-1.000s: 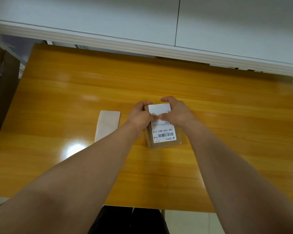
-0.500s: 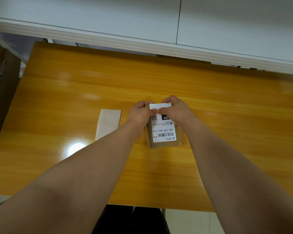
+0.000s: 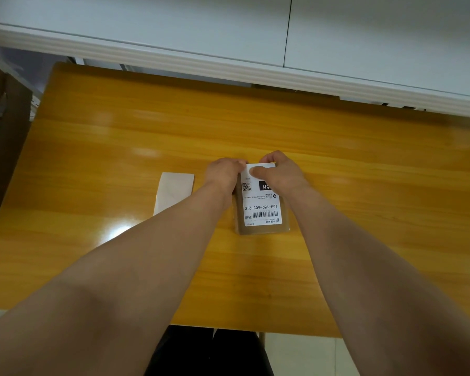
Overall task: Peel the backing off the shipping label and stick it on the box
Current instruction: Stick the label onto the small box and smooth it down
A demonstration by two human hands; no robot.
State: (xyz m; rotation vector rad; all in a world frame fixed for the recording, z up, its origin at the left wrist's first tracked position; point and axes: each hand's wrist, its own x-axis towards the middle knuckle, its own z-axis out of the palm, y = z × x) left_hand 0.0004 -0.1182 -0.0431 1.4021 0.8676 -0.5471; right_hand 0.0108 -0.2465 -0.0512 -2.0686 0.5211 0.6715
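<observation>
At the centre of the frame I press the shipping label (image 3: 260,204) on the box (image 3: 263,229), left hand (image 3: 223,172) and right hand (image 3: 278,173) curled on its far end so it lies flat.

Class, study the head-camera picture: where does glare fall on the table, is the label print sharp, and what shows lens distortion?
Head view: a bright glare patch sits on the glossy table near the left forearm, with fainter sheens farther back; the label print is sharp enough to read "15H-159-A03-210"; the white ledge bows and the forearms balloon toward the bottom edge, typical wide-angle distortion.
</observation>
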